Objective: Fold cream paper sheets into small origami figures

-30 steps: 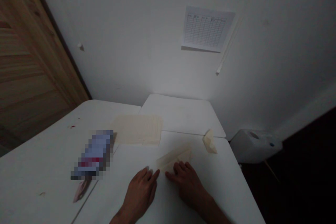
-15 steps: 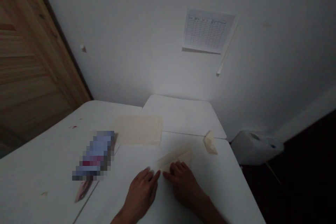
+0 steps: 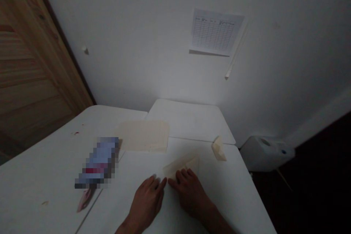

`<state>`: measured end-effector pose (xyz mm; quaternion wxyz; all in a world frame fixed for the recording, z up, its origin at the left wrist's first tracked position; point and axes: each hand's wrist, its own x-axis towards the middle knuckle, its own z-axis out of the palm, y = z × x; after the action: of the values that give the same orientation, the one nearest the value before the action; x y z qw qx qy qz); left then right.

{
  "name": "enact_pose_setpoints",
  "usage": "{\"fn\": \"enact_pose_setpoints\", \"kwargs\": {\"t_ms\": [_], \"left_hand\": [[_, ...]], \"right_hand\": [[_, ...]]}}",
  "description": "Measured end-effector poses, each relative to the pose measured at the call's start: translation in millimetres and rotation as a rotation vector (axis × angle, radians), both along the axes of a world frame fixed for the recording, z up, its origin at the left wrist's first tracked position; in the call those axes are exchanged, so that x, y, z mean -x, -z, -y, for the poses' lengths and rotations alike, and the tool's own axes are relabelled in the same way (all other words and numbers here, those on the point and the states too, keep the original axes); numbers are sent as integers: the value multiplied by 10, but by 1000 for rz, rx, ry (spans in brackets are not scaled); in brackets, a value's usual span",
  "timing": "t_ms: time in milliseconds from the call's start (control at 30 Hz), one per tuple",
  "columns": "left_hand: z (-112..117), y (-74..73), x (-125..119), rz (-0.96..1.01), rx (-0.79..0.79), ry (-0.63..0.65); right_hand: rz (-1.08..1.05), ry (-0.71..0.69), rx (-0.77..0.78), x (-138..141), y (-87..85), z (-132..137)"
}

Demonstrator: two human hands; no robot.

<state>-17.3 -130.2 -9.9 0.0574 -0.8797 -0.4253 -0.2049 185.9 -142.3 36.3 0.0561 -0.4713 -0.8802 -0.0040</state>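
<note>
A thin cream sheet of paper (image 3: pixel 175 165), partly folded over itself, lies on the white table in front of me. My right hand (image 3: pixel 192 192) rests palm down on its near side, fingers bent and pressing it to the tabletop. My left hand (image 3: pixel 148 201) lies just left of it, palm down with fingers loosely bent and the thumb stretched out. That thumb's tip is at the paper's lower left edge, close to my right thumb; whether it touches the paper I cannot tell. The right hand covers the sheet's near part.
A flat stack of cream sheets (image 3: pixel 144 136) lies behind my left hand. A small folded cream paper piece (image 3: pixel 218 149) sits near the right edge. Left stands a blurred-out item (image 3: pixel 100 161) with a pinkish end. Beyond the table is a white plastic container (image 3: pixel 264 155).
My right hand has shifted slightly left, its thumb nearer the left thumb. The folded part of the sheet looks slightly flatter. My left hand stays almost still.
</note>
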Motion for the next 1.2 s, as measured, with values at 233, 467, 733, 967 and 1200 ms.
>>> {"fn": "enact_pose_setpoints", "kwargs": {"t_ms": [233,467,733,967,1200], "left_hand": [[-2,8,-4,-11,9,-7],[-13,-29,23,-70,-5,-6],[-30,-9,41,-56,-16,9],[-166,32,171,1,-9,65],[-269,-109,141,129,9,66]], "right_hand": [[-23,66,33,-212,110,142],[-74,125,73,-221,30,162],[-198,152,65,-397,-17,213],[-379,233,-10,-760,50,159],[-303,196,-11,-598,98,151]]}}
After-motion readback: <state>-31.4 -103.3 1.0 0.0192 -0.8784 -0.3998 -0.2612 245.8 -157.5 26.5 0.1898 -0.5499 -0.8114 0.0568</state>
